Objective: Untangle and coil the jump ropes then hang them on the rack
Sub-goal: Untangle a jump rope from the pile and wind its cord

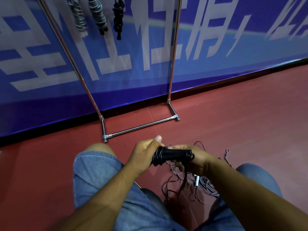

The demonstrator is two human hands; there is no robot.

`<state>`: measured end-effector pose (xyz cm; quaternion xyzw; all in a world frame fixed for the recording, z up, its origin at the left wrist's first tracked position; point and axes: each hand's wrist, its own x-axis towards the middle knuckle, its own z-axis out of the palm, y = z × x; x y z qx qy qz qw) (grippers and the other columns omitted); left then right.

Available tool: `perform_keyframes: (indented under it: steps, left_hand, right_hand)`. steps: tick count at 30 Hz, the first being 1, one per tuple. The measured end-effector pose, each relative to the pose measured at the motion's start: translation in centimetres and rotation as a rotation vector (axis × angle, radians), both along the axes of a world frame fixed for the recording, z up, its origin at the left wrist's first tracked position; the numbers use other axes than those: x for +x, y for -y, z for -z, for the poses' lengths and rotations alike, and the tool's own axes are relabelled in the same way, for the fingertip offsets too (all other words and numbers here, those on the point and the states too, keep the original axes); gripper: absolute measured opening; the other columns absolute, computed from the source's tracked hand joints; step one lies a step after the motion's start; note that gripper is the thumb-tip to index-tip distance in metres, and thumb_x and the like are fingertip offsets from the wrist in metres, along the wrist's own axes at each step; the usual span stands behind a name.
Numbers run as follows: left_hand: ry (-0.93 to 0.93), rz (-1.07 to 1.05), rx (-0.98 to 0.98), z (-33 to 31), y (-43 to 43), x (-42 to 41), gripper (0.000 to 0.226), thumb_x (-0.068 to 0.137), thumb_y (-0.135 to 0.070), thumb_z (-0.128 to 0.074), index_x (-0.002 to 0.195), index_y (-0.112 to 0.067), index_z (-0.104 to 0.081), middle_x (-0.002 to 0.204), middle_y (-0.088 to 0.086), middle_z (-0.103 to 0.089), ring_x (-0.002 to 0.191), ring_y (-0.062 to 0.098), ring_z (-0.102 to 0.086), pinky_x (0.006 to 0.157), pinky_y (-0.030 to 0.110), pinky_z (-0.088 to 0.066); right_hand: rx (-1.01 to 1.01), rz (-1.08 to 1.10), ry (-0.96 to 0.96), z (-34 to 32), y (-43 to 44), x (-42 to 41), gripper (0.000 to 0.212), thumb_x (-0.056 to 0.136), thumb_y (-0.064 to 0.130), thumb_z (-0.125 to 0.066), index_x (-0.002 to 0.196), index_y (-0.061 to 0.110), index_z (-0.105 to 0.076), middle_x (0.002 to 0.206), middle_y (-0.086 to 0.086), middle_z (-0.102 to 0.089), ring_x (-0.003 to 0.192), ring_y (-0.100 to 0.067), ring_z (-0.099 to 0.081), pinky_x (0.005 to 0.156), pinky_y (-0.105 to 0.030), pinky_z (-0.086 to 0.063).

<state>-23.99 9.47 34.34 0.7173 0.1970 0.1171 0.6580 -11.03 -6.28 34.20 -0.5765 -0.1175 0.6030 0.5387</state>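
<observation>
A black jump rope (170,155), its cord wound round its handles, lies crosswise between my hands. My left hand (146,155) grips the wound end with the thumb up. My right hand (191,161) grips the other end of the bundle, and a loose strand hangs down from it. Under my hands a tangle of thin ropes (188,184) lies on the red floor. A chrome rack (141,126) stands ahead against the blue banner. Three coiled ropes hang from it at the top left: two silvery ones (79,17) (98,15) and a black one (118,17).
My knees in denim shorts (98,165) (260,179) flank the tangle on the red floor. The rack's base bar and feet stand just beyond my hands. A blue banner (150,47) with white characters backs the rack.
</observation>
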Motion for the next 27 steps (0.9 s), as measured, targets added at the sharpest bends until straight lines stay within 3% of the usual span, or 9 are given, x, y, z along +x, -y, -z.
perform_keyframes:
  steps: [2,5,10,14,19,21,23,25,27]
  left_hand:
    - [0.007,-0.074,-0.055,-0.1,0.3,0.3,0.054,0.096,-0.052,-0.05,0.087,-0.007,-0.077,0.065,0.016,-0.069,0.058,0.022,-0.064,0.057,0.028,-0.05]
    - [0.0,-0.188,-0.138,-0.2,0.6,0.4,0.056,0.094,-0.055,-0.05,0.09,-0.007,-0.078,0.062,0.012,-0.064,0.05,0.015,-0.055,0.045,0.021,-0.041]
    - [0.011,-0.293,-0.238,0.0,0.4,0.7,0.05,0.102,-0.052,-0.05,0.099,-0.013,-0.08,0.06,0.01,-0.059,0.041,0.012,-0.043,0.038,0.021,-0.029]
    - [-0.046,-0.434,-0.264,0.0,-0.3,1.1,0.054,0.101,-0.054,-0.053,0.091,-0.006,-0.075,0.057,0.007,-0.056,0.04,0.012,-0.041,0.039,0.023,-0.029]
    - [-0.104,-0.545,-0.095,0.7,-1.3,1.6,0.062,0.099,-0.056,-0.057,0.078,0.001,-0.068,0.055,0.003,-0.048,0.051,0.017,-0.042,0.052,0.032,-0.034]
    - [-0.113,-0.549,0.024,0.8,-1.6,1.7,0.059,0.1,-0.055,-0.057,0.063,-0.009,-0.065,0.052,-0.004,-0.044,0.049,0.011,-0.039,0.052,0.028,-0.033]
    - [-0.14,-0.525,0.177,0.9,-1.7,1.6,0.061,0.102,-0.052,-0.056,0.049,-0.02,-0.052,0.044,-0.01,-0.039,0.044,0.007,-0.035,0.049,0.029,-0.031]
    - [-0.163,-0.498,0.321,1.2,-1.9,1.5,0.061,0.102,-0.054,-0.053,0.051,-0.021,-0.045,0.044,-0.009,-0.04,0.045,0.01,-0.036,0.05,0.032,-0.03]
    - [-0.205,-0.475,0.469,1.7,-2.4,1.3,0.057,0.102,-0.058,-0.048,0.056,-0.024,-0.048,0.048,-0.007,-0.048,0.049,0.013,-0.046,0.051,0.031,-0.032]
  right_hand:
    - [-0.063,0.082,0.01,0.2,-0.6,-0.5,0.024,0.103,0.012,-0.048,0.113,0.008,-0.07,0.07,-0.003,-0.056,0.053,-0.009,-0.046,0.046,-0.018,-0.036]
    - [-0.095,0.122,0.02,0.1,-1.8,-1.2,0.03,0.104,0.022,-0.052,0.128,0.008,-0.064,0.066,0.002,-0.052,0.052,-0.006,-0.04,0.046,-0.017,-0.031]
    - [-0.067,0.186,0.017,-0.8,-3.0,-2.3,0.019,0.105,0.022,-0.05,0.105,0.011,-0.066,0.065,0.001,-0.049,0.05,-0.008,-0.036,0.045,-0.019,-0.027]
    - [-0.058,0.177,0.228,-1.1,-3.1,-3.6,0.029,0.104,0.028,-0.052,0.103,0.005,-0.07,0.063,0.0,-0.049,0.048,-0.01,-0.037,0.046,-0.023,-0.029]
    - [-0.068,0.206,0.516,-0.2,-3.5,-4.7,0.024,0.102,0.02,-0.054,0.093,0.011,-0.074,0.061,0.0,-0.056,0.05,-0.013,-0.047,0.048,-0.024,-0.038]
    - [-0.084,0.175,0.6,0.1,-3.7,-5.0,0.024,0.1,0.021,-0.057,0.087,0.012,-0.074,0.058,0.001,-0.058,0.051,-0.015,-0.051,0.052,-0.027,-0.043]
    - [-0.111,0.118,0.704,0.1,-3.6,-5.0,0.027,0.097,0.03,-0.059,0.081,0.012,-0.072,0.059,-0.005,-0.062,0.051,-0.016,-0.055,0.056,-0.038,-0.049]
    - [-0.122,0.036,0.837,-0.4,-3.2,-5.2,0.034,0.097,0.037,-0.059,0.073,0.014,-0.065,0.064,-0.009,-0.066,0.052,-0.018,-0.059,0.061,-0.043,-0.054]
    - [-0.117,-0.062,0.99,-1.2,-2.8,-5.5,0.038,0.098,0.037,-0.059,0.068,0.013,-0.058,0.066,-0.01,-0.064,0.057,-0.02,-0.06,0.061,-0.04,-0.05]
